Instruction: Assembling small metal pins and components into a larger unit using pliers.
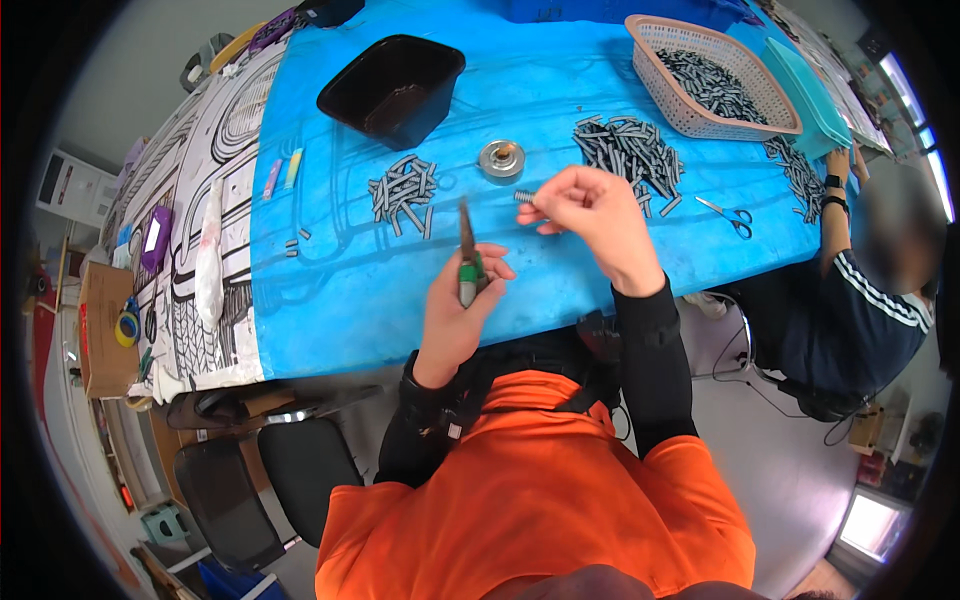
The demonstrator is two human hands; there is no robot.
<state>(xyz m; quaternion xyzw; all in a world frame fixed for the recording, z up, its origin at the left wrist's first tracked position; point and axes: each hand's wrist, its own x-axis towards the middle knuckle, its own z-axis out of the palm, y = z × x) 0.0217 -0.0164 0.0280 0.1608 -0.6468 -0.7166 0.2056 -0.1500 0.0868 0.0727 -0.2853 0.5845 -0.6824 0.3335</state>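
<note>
My left hand (455, 315) is closed around green-handled pliers (467, 255) with a dark, narrow tip pointing away from me. The tip is a little blurred. Between the thumb and fingers of my right hand (597, 220) is a small ribbed grey piece (524, 197), short like a spring or threaded rod; I cannot tell which. It sits to the right of the tip, apart from it. Just beyond my right hand stands a round silver tin (502, 160). A small pile of short grey rods (403, 190) lies left of the tin, a larger pile (628, 155) right of it.
A black tub (395, 85) stands at the back left, a pink basket of grey pieces (715, 85) at the back right. Blue-handled scissors (738, 220) lie to the right. At the table's right end sits another person (850, 300), hands by another pile (797, 180).
</note>
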